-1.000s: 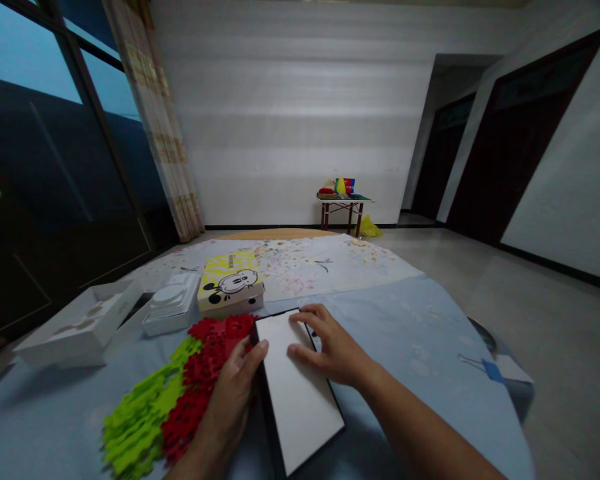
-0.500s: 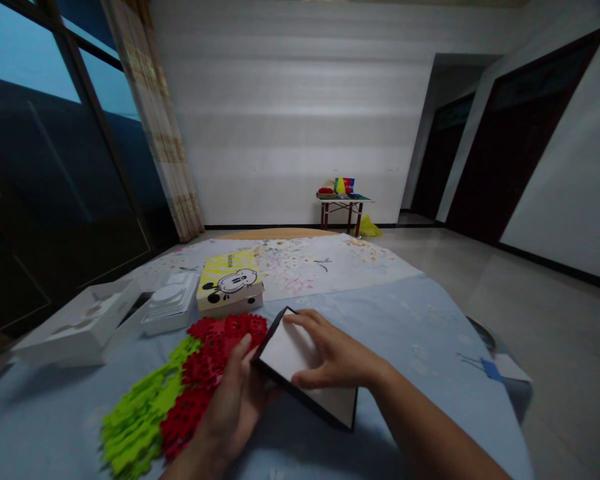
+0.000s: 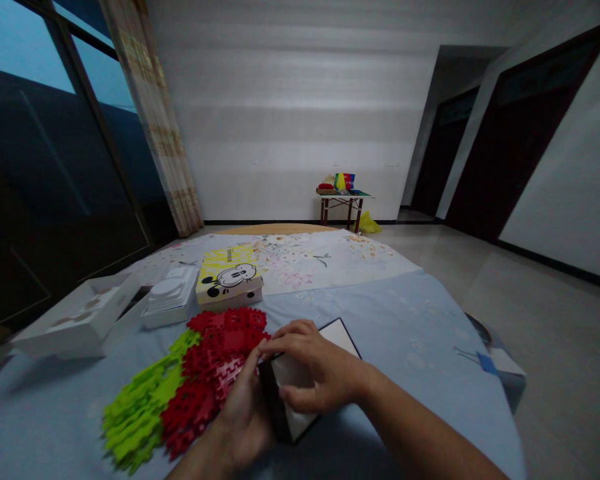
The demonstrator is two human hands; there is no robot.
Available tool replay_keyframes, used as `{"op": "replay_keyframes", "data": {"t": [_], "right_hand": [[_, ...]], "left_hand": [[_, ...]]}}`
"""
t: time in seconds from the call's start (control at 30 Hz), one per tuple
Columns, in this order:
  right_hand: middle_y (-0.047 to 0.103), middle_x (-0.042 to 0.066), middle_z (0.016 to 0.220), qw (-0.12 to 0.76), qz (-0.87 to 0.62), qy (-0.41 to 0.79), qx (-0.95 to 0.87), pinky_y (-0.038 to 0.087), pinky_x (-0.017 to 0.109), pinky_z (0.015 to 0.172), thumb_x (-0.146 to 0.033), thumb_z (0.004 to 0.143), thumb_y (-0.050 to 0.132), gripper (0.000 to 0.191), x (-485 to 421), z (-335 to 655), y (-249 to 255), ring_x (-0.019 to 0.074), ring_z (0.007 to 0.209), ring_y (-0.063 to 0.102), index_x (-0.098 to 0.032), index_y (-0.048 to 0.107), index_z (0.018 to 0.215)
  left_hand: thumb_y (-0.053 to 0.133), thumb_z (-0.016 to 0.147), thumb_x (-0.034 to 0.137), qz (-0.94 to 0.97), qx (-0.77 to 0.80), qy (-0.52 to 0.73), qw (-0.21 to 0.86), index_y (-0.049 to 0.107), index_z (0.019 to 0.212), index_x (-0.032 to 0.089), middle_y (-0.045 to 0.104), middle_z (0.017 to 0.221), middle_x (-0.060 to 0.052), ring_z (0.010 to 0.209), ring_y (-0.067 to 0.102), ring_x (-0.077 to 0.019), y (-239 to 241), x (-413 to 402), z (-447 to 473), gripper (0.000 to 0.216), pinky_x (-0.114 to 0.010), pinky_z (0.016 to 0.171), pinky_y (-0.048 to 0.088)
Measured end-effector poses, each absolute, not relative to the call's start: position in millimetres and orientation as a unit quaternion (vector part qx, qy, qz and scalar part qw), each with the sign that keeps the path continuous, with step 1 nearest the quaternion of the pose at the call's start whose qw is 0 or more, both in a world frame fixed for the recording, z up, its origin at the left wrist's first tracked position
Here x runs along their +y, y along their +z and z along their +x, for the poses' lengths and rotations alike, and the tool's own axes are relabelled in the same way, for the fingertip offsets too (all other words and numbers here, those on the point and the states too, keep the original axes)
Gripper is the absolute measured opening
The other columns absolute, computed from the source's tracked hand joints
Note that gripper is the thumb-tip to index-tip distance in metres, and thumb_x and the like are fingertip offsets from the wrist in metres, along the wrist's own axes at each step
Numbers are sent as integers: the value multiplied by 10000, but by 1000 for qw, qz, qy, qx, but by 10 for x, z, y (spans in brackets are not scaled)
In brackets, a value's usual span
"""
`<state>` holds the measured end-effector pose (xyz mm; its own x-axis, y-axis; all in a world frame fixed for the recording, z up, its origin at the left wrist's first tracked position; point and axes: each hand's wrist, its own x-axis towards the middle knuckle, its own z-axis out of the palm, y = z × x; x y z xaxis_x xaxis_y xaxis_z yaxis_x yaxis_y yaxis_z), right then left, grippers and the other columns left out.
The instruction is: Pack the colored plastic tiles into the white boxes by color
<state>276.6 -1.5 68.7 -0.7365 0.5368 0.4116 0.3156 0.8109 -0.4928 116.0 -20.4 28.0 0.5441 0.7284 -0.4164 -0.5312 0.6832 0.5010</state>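
Turned closer, the box (image 3: pixel 340 335) — half hidden — is clamped by left hand (image 3: pixel 247 415) and right hand (image 3: pixel 320 373)

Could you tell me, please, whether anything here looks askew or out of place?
The black-edged white box is tilted rather than flat on the blue cloth, gripped by the left hand and right hand. Beside it, red pieces and green pieces sprawl in a loose heap.

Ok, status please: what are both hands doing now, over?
Left hand, right hand: both gripping white box. Box tilted over blue cloth. Red pieces close beside left hand.
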Motion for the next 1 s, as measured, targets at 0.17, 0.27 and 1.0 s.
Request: {"op": "replay_keyframes", "data": {"t": [0.17,0.27,1.0], "right_hand": [[494,78,1296,310,-278,160,-895,223,433,1053,-361,719,617,671,-46,2787,723,244,1248,347,-240,381,1336],[456,73,1335,309,-295,160,-890,210,445,1063,-334,715,622,692,-64,2807,741,250,1272,323,-264,359,1351],[367,100,1388,285,-262,262,-884,309,369,1071,-343,697,712,785,-15,2950,787,200,1289,350,-241,330,1375]], "left_hand": [[548,779,390,140,328,415,837,641,966,139,720,904,-105,795,680,-256,250,-173,1178,327,-424,796,502],[574,763,375,134,328,446,822,639,949,159,721,871,-86,769,677,-245,292,-182,1178,293,-409,757,511],[612,736,295,101,349,490,793,674,916,135,732,818,-97,732,682,-251,362,-197,1083,249,-420,729,533]]}}
